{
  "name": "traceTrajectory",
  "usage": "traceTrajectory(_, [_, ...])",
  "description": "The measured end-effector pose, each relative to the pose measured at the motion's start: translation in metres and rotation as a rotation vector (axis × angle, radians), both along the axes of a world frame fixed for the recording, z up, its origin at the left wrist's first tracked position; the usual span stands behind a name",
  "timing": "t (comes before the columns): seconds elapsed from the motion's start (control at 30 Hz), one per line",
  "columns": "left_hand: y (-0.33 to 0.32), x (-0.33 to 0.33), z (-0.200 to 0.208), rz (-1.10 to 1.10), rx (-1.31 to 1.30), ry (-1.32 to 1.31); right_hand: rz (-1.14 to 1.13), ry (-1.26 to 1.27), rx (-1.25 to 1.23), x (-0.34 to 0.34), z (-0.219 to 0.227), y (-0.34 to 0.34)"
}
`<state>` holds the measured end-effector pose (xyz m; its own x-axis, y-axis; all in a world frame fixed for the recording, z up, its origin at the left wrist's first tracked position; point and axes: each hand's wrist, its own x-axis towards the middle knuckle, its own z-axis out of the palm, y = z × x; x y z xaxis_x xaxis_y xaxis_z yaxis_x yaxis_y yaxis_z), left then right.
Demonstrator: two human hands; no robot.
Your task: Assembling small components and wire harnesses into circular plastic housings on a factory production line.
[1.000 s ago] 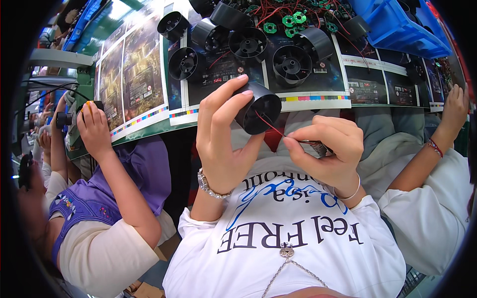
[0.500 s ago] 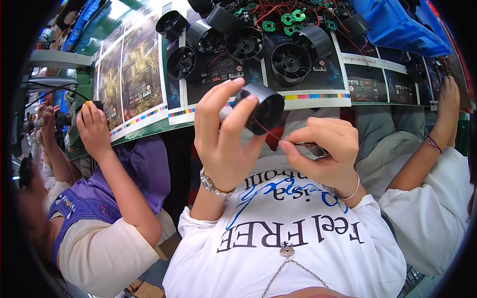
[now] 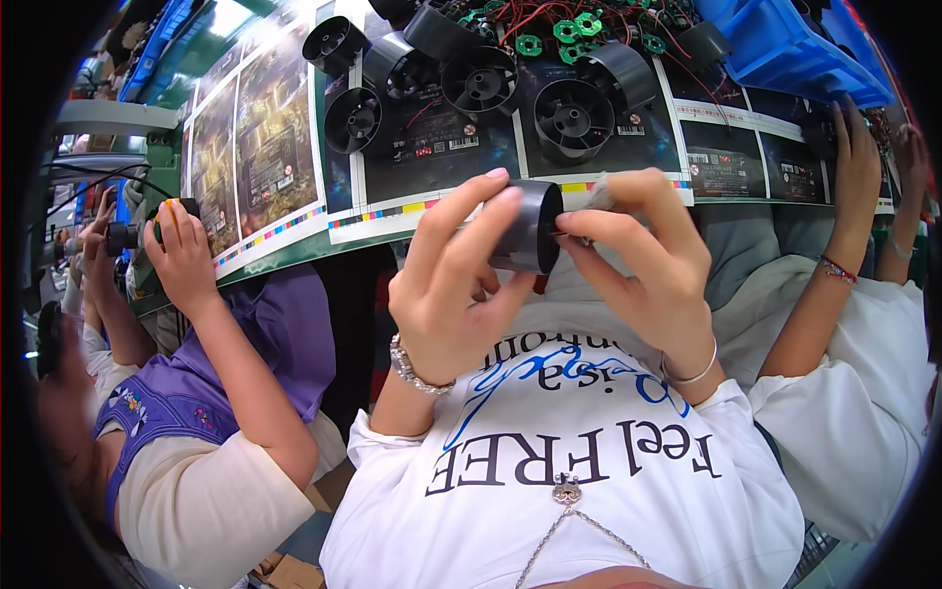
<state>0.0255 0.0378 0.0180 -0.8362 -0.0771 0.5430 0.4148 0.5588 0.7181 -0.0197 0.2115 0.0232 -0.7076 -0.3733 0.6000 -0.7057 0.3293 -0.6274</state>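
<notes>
Gripping black tube [image 3: 531, 224] in left hand [image 3: 444, 290], pinching unclear small part [image 3: 561, 232] at its mouth with right hand [image 3: 648, 267]; seems midway, other tubes [image 3: 573, 116] untouched.

Black cylindrical plastic housing [image 3: 537, 236] partly covered by the blurred left hand [image 3: 446, 290], interior mostly hidden, whatever lies at the fingertips of the right hand [image 3: 648, 265] unclear, blue plastic bin [image 3: 790, 61] cut off above

Fan housings [image 3: 481, 83] beyond the hands [image 3: 446, 275]
</notes>
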Motion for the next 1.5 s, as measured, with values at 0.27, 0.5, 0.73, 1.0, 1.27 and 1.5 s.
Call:
traceTrajectory(0.27, [-0.01, -0.001, 0.004, -0.068, -0.083, 0.084, 0.149, -0.278, -0.2, 0.002, 0.003, 0.006])
traceTrajectory(0.5, [-0.001, -0.004, 0.025, -0.291, 0.179, 0.1, 0.639, -0.81, -0.874, 0.008, -0.034, 0.004])
traceTrajectory(0.73, [0.047, -0.015, 0.021, -0.191, 0.341, 0.258, 0.696, -1.111, -1.186, 0.019, -0.057, -0.003])
traceTrajectory(1.0, [0.035, -0.015, 0.028, -0.306, 0.09, 0.134, 0.457, -0.912, -1.102, 0.012, -0.03, 0.007])
traceTrajectory(1.27, [0.014, 0.003, 0.031, -0.267, -0.032, -0.059, -0.05, 0.318, 0.128, 0.003, 0.008, 0.028])
traceTrajectory(1.5, [-0.022, -0.001, 0.024, 0.143, -0.424, 0.1, -0.017, 0.269, 0.0, -0.007, 0.018, 0.019])
